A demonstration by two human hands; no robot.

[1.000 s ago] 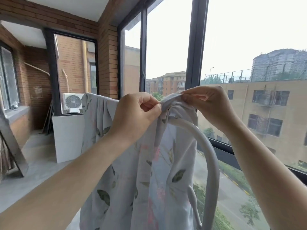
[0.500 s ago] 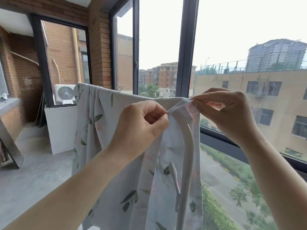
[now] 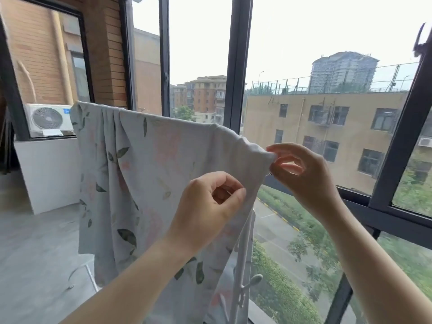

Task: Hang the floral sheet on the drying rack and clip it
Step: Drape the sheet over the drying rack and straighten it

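Head view: the sheet (image 3: 152, 171) hangs over the rack (image 3: 243, 265), from ten o'clock to centre. The right hand (image 3: 304, 174), toward three o'clock, pinches its corner, other fingers spread. The left hand (image 3: 208, 206), lower centre, curls at the edge; whether it grips cloth I cannot tell.

Sheet (image 3: 152, 183) over rack (image 3: 243, 265) — window (image 3: 238, 66) behind, air conditioner (image 3: 48, 119) seemingly outside, left
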